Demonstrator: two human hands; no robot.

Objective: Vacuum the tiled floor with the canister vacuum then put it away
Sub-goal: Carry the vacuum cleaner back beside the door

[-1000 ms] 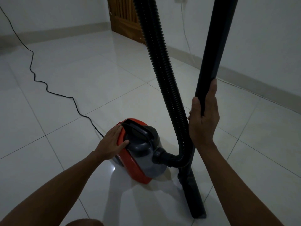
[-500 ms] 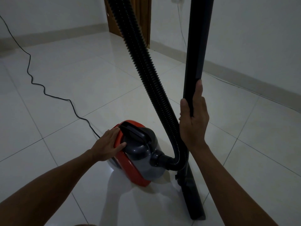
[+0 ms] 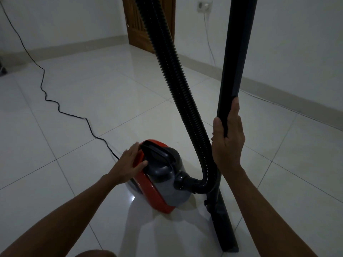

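Observation:
A red and grey canister vacuum [image 3: 163,184] stands on the white tiled floor [image 3: 104,93] in front of me. My left hand [image 3: 130,164] lies flat on its red top beside the black carry handle [image 3: 157,152], fingers spread, thumb against the handle's base. My right hand [image 3: 227,140] is wrapped around the black wand [image 3: 235,52], which stands nearly upright with its floor nozzle [image 3: 225,229] on the tiles. A black ribbed hose [image 3: 176,80] rises from the canister's front port and leaves the top of the frame.
The black power cord [image 3: 55,104] snakes from the canister across the floor to the far left wall. A wooden door [image 3: 137,25] is in the far corner. A wall socket [image 3: 205,6] with a thin white cable is on the right wall.
My view has swung slightly, showing more of the door and socket. My left hand has crept a little further up the canister's top toward the handle. The wand stays upright in my right hand.

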